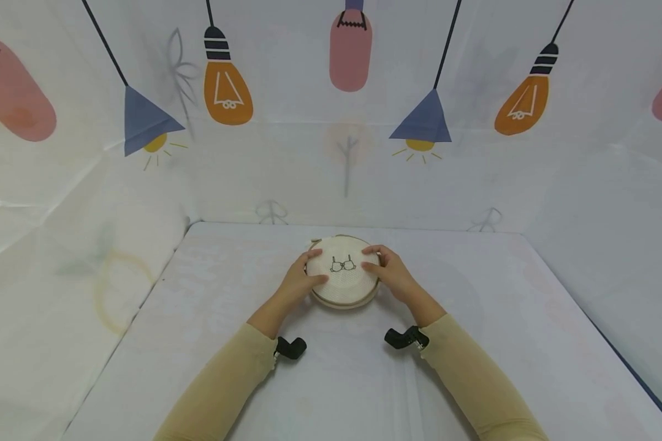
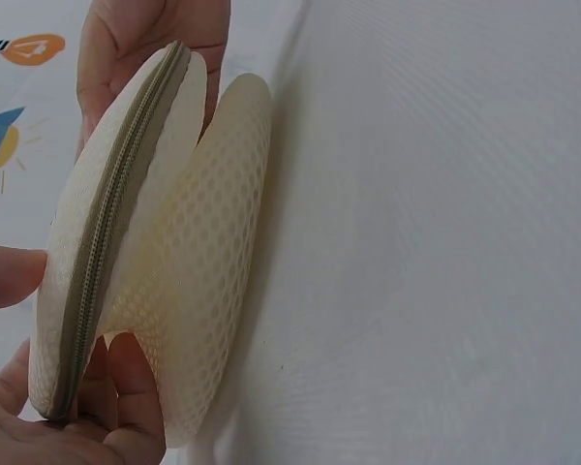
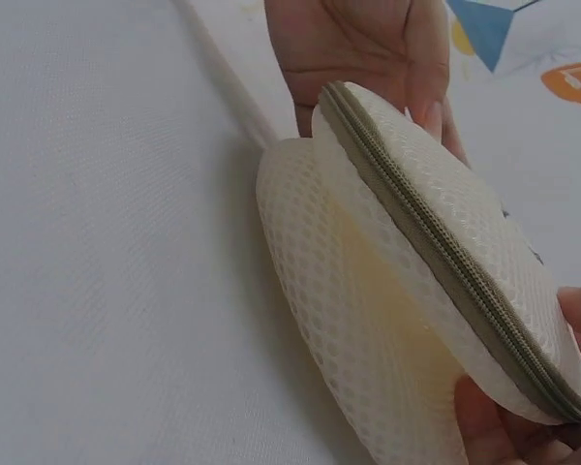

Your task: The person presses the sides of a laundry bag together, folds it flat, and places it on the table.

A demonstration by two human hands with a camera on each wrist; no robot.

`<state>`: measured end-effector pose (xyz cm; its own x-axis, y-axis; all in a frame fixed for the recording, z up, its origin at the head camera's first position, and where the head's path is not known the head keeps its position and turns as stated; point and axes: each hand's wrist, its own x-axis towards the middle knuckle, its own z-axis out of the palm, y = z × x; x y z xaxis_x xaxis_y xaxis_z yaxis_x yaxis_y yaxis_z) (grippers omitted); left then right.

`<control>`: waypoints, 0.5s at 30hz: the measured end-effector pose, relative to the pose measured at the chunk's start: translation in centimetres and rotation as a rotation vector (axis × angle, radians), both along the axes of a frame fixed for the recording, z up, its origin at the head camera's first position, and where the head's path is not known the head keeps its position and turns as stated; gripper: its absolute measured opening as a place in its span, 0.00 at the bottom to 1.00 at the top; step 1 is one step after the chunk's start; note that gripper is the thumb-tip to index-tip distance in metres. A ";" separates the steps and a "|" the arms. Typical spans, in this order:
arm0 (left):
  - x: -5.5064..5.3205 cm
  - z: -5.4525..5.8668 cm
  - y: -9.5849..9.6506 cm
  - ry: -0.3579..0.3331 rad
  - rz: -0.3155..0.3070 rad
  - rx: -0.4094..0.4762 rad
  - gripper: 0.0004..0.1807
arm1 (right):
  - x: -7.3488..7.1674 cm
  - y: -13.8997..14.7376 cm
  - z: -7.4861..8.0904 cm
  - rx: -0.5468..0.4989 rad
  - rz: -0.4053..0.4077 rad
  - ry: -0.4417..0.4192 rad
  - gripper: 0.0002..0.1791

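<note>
A round cream mesh laundry bag [image 1: 344,283] with a black bra drawing on top is at the far middle of the table. My left hand [image 1: 298,280] grips its left edge, thumb on top and fingertips underneath. My right hand [image 1: 396,277] holds the right edge in the same way. Both wrist views show two padded mesh halves parted like a clam. A brown zipper [image 2: 116,203] runs, closed along the visible stretch, around the raised upper half; the lower half [image 3: 320,271] lies on the table. The inner side where the halves meet is partly hidden.
A white cloth covers the table [image 1: 342,380]. Behind it stands a pale backdrop [image 1: 287,165] printed with lamps and bulbs. A black wrist mount [image 1: 291,348] juts from the left sleeve, another [image 1: 401,338] from the right.
</note>
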<state>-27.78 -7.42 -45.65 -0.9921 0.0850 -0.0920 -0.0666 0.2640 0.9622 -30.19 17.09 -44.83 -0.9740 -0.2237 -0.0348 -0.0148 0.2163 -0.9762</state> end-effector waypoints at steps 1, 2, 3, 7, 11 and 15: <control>0.0 0.1 0.0 -0.003 0.003 -0.005 0.39 | 0.0 0.0 0.0 -0.014 0.005 -0.007 0.20; -0.1 0.1 0.1 -0.008 0.005 -0.010 0.39 | -0.1 -0.1 -0.1 -0.032 0.006 -0.019 0.20; -0.1 0.1 0.1 -0.008 0.005 -0.012 0.39 | -0.1 -0.1 -0.1 -0.055 0.006 -0.033 0.21; -0.4 0.2 0.2 -0.005 -0.005 -0.004 0.40 | -0.2 -0.3 -0.6 -0.152 -0.032 -0.123 0.21; -0.6 0.1 0.4 -0.003 -0.009 0.013 0.40 | -0.3 -0.5 -0.8 -0.205 -0.066 -0.161 0.22; -0.8 0.1 0.5 0.013 -0.001 0.018 0.39 | -0.3 -0.6 -0.8 -0.240 -0.074 -0.168 0.22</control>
